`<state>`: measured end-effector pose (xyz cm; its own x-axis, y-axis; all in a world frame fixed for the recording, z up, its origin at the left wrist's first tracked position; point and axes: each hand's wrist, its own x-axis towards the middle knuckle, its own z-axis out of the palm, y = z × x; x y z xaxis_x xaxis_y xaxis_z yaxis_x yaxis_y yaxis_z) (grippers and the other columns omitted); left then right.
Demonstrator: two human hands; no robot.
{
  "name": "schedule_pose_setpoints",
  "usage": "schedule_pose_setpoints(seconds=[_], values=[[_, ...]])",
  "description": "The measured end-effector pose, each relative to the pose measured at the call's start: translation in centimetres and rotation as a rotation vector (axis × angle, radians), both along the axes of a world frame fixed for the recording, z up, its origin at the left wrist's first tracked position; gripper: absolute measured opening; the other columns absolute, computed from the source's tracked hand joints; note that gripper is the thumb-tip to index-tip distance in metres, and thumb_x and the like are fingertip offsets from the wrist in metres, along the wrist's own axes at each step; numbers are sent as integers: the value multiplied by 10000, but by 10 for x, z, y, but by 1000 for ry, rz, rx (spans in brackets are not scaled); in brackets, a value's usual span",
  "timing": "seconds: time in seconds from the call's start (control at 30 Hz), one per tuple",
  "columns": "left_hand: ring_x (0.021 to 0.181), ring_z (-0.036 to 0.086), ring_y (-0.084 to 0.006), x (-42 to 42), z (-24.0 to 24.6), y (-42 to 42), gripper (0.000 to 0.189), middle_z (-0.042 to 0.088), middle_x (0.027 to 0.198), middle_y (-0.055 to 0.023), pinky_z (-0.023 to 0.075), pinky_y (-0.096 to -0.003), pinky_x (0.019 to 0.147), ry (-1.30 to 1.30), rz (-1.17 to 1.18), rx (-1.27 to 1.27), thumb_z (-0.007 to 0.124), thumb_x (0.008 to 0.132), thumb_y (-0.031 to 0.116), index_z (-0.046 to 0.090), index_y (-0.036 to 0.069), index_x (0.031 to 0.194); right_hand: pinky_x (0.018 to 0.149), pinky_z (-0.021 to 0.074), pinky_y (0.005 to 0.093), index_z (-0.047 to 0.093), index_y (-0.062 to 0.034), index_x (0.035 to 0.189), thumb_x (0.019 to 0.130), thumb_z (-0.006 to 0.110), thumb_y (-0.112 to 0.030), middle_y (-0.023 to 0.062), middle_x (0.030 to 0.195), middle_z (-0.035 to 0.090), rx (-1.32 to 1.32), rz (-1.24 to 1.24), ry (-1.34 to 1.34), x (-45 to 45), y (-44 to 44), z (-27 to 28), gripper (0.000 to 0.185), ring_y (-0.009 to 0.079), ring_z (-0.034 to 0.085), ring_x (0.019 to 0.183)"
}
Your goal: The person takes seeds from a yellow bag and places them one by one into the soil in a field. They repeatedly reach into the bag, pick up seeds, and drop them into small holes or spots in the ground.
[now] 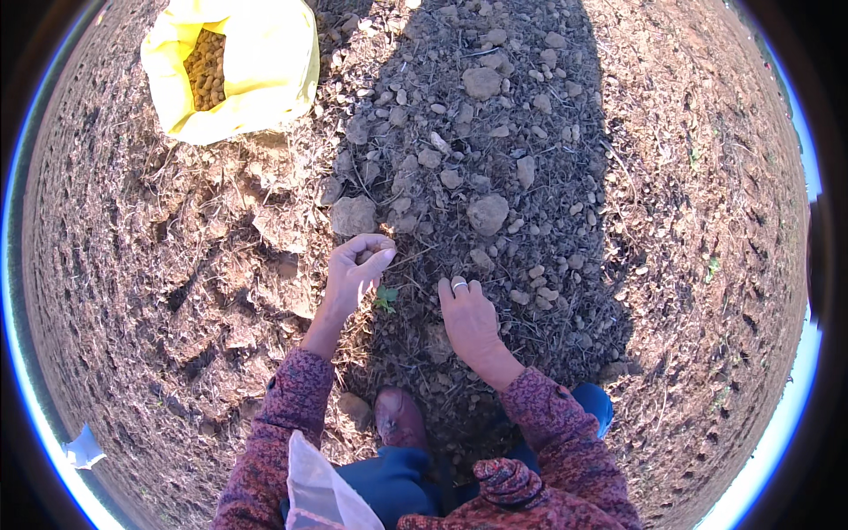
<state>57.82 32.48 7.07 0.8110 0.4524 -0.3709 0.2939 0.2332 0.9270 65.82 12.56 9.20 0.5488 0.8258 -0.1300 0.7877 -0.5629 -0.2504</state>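
Note:
My left hand [344, 273] is raised over the soil, its fingers curled around small brown peanut pods [366, 256]. How many it holds is partly hidden by the thumb and fingers. My right hand [469, 323], with a ring on one finger, reaches down to the shaded ground. Its fingertips point away from me and are tucked out of sight, so whether they pinch anything is not visible. Loose peanut pods [544, 293] lie on the soil to the right of that hand. A small green plant [385, 299] grows between my two hands.
A yellow sack [271, 79] with peanuts [207, 69] inside stands open at upper left. Dirt clods [488, 214] and another large clod [353, 216] lie ahead among dry stalks. My boot [399, 417] is planted below my hands. A pale object [84, 448] sits far left.

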Motion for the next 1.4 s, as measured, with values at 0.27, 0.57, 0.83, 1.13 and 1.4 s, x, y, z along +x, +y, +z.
schedule_pose_setpoints(seconds=[0.27, 0.57, 0.83, 1.13, 1.4], values=[[599, 573, -132, 31, 5, 22, 175, 570, 752, -42, 369, -219, 402, -52, 5, -426, 568, 880, 212, 621, 48, 911, 481, 410, 235, 606, -14, 935, 828, 622, -115, 26, 672, 552, 609, -685, 966, 43, -11, 8, 148, 90, 493, 560], [670, 617, -295, 134, 31, 13, 91, 615, 810, -66, 488, -414, 588, 60, 33, 1138, 586, 828, 204, 616, 119, 817, 693, 461, 368, 681, -27, 882, 754, 631, -177, 167, 728, 623, 562, -407, 243, 154, 114, -18, 204, 286, 595, 726], [699, 626, -275, 106, 8, -20, 211, 586, 813, -74, 497, -389, 593, 202, -220, 1075, 693, 729, 280, 600, 105, 802, 531, 421, 267, 619, -17, 929, 758, 667, -153, 49, 738, 613, 571, -399, 1252, 209, 109, -23, 224, 138, 549, 660], [693, 618, -279, 114, -3, -18, 217, 592, 802, -69, 491, -375, 600, 236, -247, 1078, 694, 705, 205, 578, 97, 854, 441, 326, 222, 636, -26, 814, 742, 677, -184, -47, 608, 487, 281, -400, 812, 211, 56, 2, 178, 59, 452, 543], [524, 505, -37, 65, 32, 37, 237, 603, 775, -8, 312, -142, 355, -25, 91, -588, 632, 810, 108, 580, 23, 1026, 590, 431, 274, 696, -46, 827, 723, 607, -107, 59, 652, 581, 339, -363, 637, 193, -2, 8, 151, 167, 537, 599]])
